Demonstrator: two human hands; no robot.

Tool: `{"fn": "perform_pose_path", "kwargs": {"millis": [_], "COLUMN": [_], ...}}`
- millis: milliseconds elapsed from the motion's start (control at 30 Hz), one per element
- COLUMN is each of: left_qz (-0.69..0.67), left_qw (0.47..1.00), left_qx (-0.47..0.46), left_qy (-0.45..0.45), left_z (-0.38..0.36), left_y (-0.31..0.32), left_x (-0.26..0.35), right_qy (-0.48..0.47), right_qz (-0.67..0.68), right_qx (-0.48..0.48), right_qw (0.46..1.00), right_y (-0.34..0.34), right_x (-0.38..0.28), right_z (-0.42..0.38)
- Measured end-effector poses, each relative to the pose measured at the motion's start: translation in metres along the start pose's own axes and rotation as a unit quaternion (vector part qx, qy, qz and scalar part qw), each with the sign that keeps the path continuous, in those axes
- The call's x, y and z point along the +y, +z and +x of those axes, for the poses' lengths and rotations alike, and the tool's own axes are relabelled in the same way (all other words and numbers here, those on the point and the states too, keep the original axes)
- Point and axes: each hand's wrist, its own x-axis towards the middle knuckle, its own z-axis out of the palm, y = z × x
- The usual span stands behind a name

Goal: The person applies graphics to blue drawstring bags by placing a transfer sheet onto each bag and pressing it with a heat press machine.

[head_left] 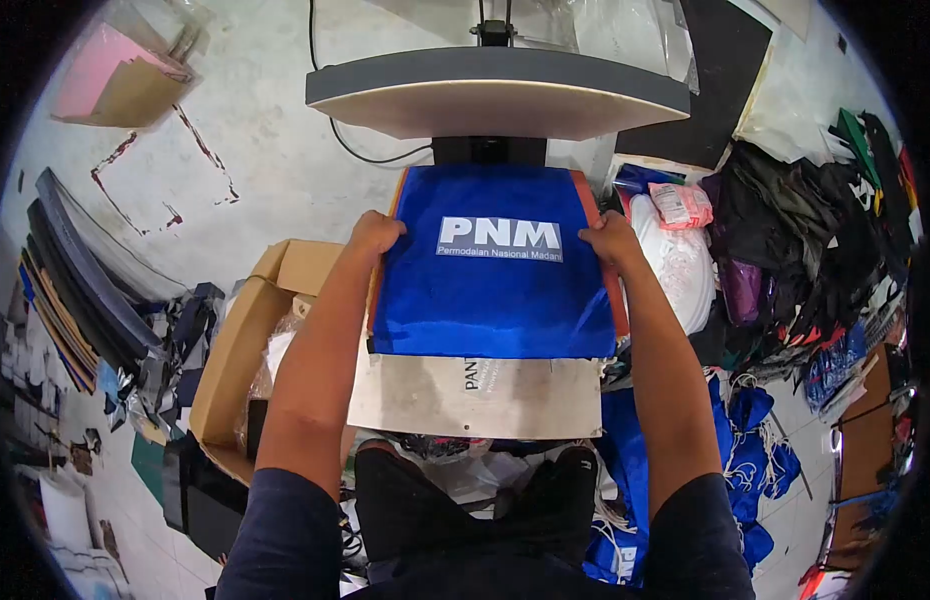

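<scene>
A blue fabric piece (485, 310) with orange side edges lies on a pale board (415, 400) in the middle. White and grey "PNM" lettering (500, 240) shows near its upper centre. My left hand (378, 232) is closed on the fabric's left edge, level with the lettering. On the opposite side, my right hand (607, 238) pinches the right edge. Above the fabric's far end stands a raised heat-press plate (495, 95) with a grey rim and a pale underside.
An open cardboard box (225, 370) stands at the left. Dark clothes (795, 220) and a white bundle (675, 270) are piled at the right. Blue bags with white cords (755, 450) lie at lower right. Rolled material (90, 270) leans at the far left.
</scene>
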Motion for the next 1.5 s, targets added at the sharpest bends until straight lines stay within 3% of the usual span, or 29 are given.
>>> {"fn": "perform_pose_path", "kwargs": {"millis": [233,300,467,567,633,667,700,733,800,867,900,1000,1167,1333,1400,1500], "left_qz": [-0.015,0.022,0.109,0.166,0.199,0.207,0.215,0.215,0.309,0.318,0.319,0.298,0.258,0.277,0.213,0.211], "left_qw": [1.0,0.997,0.981,0.961,0.947,0.938,0.926,0.927,0.893,0.921,0.919,0.928,0.94,0.923,0.934,0.944], "left_qx": [-0.006,0.067,0.131,0.173,0.193,0.18,0.167,0.169,0.137,0.034,0.027,0.023,0.004,0.111,0.082,0.024], "left_qy": [0.025,0.044,0.089,0.136,0.16,0.212,0.262,0.255,0.297,0.221,0.228,0.22,0.221,0.243,0.277,0.253], "left_z": [0.021,0.026,0.0,-0.028,-0.054,-0.063,-0.07,-0.077,-0.091,-0.099,-0.102,-0.101,-0.104,-0.107,-0.115,-0.124], "left_y": [0.009,0.017,0.02,0.02,0.019,0.018,0.02,0.025,0.037,0.04,0.039,0.04,0.038,0.052,0.06,0.067], "left_x": [-0.025,-0.032,-0.025,-0.016,-0.013,-0.014,-0.017,-0.022,-0.029,-0.028,-0.029,-0.038,-0.042,-0.037,-0.028,-0.027], "right_qy": [-0.04,-0.032,-0.034,-0.054,-0.122,-0.125,-0.198,-0.271,-0.303,-0.341,-0.298,-0.275,-0.263,-0.247,-0.244,-0.262], "right_qz": [0.087,0.099,0.097,0.002,-0.059,-0.059,-0.067,-0.073,-0.071,-0.099,-0.097,-0.187,-0.209,-0.233,-0.217,-0.204], "right_qx": [0.055,0.042,0.016,0.074,0.17,0.169,0.189,0.206,0.169,0.169,0.082,0.017,-0.024,-0.037,-0.043,-0.045], "right_qw": [0.994,0.994,0.995,0.996,0.976,0.976,0.959,0.937,0.935,0.92,0.946,0.943,0.942,0.94,0.944,0.942], "right_y": [0.018,0.013,0.006,0.004,0.0,0.002,0.004,0.008,0.021,0.044,0.042,0.051,0.05,0.049,0.049,0.047], "right_x": [0.018,0.013,0.005,-0.006,-0.021,-0.025,-0.03,-0.035,-0.04,-0.04,-0.048,-0.048,-0.048,-0.052,-0.052,-0.052], "right_z": [0.005,-0.002,-0.01,-0.027,-0.049,-0.055,-0.062,-0.07,-0.082,-0.088,-0.098,-0.101,-0.097,-0.1,-0.099,-0.099]}}
